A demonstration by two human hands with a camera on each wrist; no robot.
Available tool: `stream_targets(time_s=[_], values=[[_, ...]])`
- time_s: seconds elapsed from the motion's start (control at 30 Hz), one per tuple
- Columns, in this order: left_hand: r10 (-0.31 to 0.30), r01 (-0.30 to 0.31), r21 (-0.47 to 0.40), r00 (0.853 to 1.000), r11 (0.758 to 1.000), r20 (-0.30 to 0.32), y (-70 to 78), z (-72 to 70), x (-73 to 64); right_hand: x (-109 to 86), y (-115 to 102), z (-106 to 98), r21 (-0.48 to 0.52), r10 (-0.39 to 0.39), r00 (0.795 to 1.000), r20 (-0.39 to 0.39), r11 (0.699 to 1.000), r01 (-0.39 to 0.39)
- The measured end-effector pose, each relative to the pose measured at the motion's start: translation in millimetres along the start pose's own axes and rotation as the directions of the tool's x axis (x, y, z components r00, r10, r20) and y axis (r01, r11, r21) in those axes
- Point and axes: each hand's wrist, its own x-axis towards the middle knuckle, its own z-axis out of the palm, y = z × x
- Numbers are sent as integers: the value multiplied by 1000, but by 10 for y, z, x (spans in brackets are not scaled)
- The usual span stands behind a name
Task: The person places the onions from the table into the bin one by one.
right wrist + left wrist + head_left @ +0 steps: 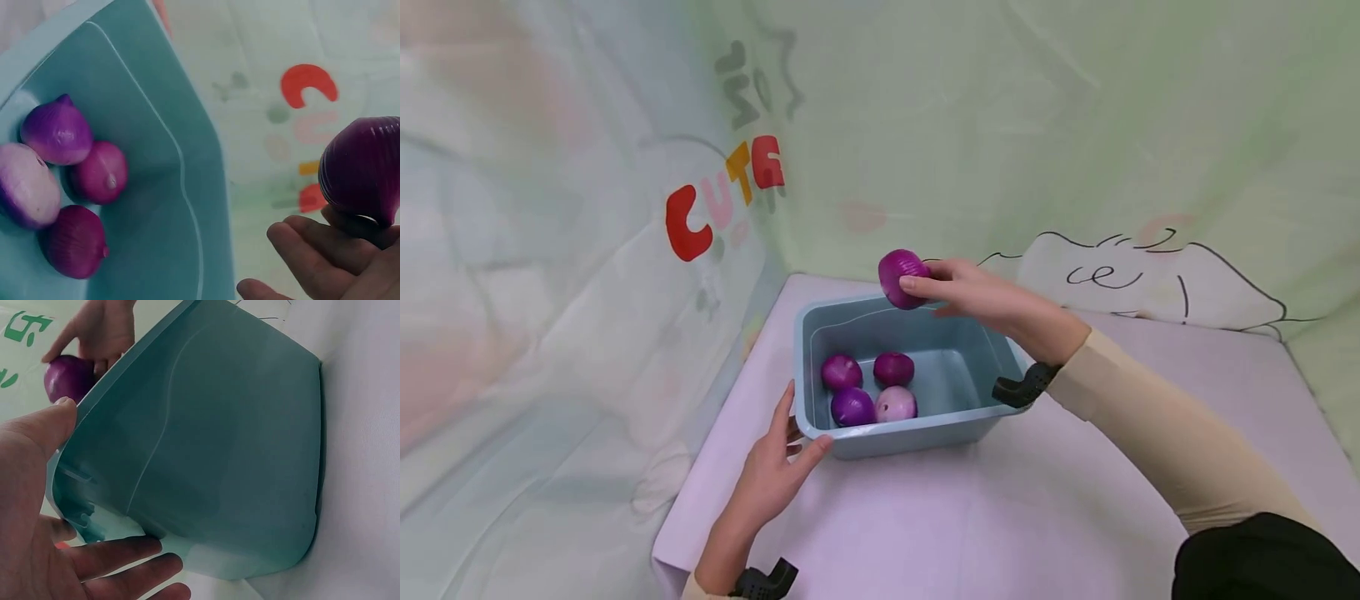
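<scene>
A purple onion (903, 279) is pinched between the thumb and fingers of my right hand (977, 293), above the back rim of a blue-grey plastic bin (910, 443). The same raised onion (362, 172) appears at the right of the right wrist view. My left hand (775, 471) spans the bin's near left corner, thumb at the rim and the other fingers fairly straight along the outside. Inside the bin, toward its left end, lie several more onions: a dark purple one (893, 369), a paler one (896, 405), and others beside them.
The bin stands on a table covered with a pale lilac cloth (1000, 517). Light printed sheets (925, 125) hang behind and at the left, with coloured letters (688, 223) on them. The right part of the bin's floor (955, 375) shows bare.
</scene>
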Motion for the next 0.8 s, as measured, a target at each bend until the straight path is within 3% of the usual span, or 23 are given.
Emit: stream_targets(time_s=[0.2, 0.37, 0.63, 0.8], values=[[13, -13, -11, 1000, 1000, 1, -3, 10, 17, 317, 69, 92, -87, 143, 988, 52, 987, -138], [15, -15, -8, 1000, 1000, 12, -13, 24, 20, 487, 237, 116, -179, 221, 973, 66, 962, -207], [9, -9, 7, 1000, 1000, -1, -19, 4, 25, 623, 405, 151, -304, 278, 960, 31, 918, -256], [4, -4, 9, 1000, 1000, 0, -25, -7, 26, 634, 483, 160, -387, 273, 962, 8, 888, -249]])
